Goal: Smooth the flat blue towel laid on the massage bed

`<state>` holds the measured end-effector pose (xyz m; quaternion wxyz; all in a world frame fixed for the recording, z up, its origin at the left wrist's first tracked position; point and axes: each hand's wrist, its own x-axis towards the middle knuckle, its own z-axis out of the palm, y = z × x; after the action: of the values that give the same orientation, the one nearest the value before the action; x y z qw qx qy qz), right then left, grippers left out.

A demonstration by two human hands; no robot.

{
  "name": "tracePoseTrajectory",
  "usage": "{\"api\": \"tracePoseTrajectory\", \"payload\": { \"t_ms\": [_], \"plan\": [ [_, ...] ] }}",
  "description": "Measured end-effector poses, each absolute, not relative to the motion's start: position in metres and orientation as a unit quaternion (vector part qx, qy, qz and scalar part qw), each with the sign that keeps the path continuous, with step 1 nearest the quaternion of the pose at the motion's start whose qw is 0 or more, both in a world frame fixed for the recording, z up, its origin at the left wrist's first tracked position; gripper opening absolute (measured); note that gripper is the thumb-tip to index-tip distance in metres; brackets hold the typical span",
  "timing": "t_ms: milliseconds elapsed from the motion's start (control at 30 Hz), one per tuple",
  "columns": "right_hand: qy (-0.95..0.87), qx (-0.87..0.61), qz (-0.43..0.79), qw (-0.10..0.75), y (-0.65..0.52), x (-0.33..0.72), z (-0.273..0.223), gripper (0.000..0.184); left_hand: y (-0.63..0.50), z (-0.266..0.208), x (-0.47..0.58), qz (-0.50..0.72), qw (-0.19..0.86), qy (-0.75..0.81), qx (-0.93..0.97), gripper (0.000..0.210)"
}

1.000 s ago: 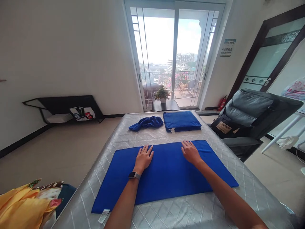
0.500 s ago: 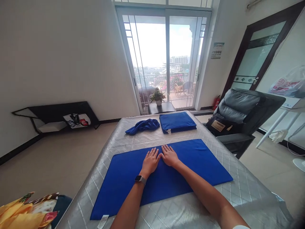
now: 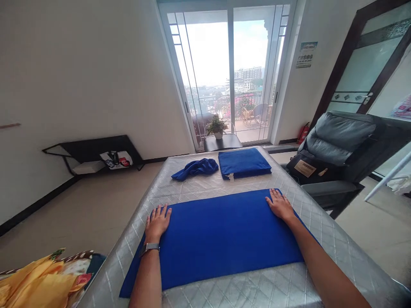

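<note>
A blue towel [image 3: 221, 235] lies spread flat on the silver quilted cover [image 3: 244, 286] in front of me. At its far left corner, my left hand [image 3: 157, 221] rests palm down with the fingers spread; a watch is on that wrist. My right hand [image 3: 280, 204] presses flat near the far right corner, fingers stretched out. Beyond the spread towel sits a stack of folded blue towels [image 3: 244, 163] with a white tag at its near edge. Left of the stack lies a crumpled blue towel [image 3: 196, 168].
A grey recliner [image 3: 340, 145] with a dark bag [image 3: 308, 167] stands to the right. Past the far edge is a chair holding a potted plant [image 3: 217, 126]. Yellow patterned fabric [image 3: 41, 278] lies at the lower left. A black rack [image 3: 96, 149] is by the left wall.
Both hands were together at the towel's far middle. They have slid apart along the cloth, the left to the far left corner and the right to the far right. The view has shifted slightly.
</note>
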<state>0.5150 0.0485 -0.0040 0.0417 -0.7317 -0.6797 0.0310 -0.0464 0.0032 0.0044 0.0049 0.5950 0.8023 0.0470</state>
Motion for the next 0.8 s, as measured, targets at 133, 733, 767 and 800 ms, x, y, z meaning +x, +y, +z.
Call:
{"api": "tracePoseTrajectory", "payload": {
  "t_ms": [133,733,767,800],
  "plan": [
    [-0.675,-0.736,0.02,0.041,0.052,0.518,-0.006,0.069,-0.002,0.004,-0.067,0.045,0.017,0.836,0.547,0.064],
    [-0.672,-0.731,-0.083,0.082,0.033,0.479,0.02,0.058,0.004,0.025,0.063,0.144,-0.078,0.688,0.707,0.056],
    [-0.696,-0.708,-0.083,0.091,0.029,0.463,0.024,0.057,0.002,0.025,0.082,0.151,-0.067,0.656,0.736,0.056],
    [-0.725,-0.678,-0.072,0.096,0.024,0.444,0.028,0.057,0.0,0.023,0.098,0.155,-0.054,0.628,0.761,0.055]
  ]
}}
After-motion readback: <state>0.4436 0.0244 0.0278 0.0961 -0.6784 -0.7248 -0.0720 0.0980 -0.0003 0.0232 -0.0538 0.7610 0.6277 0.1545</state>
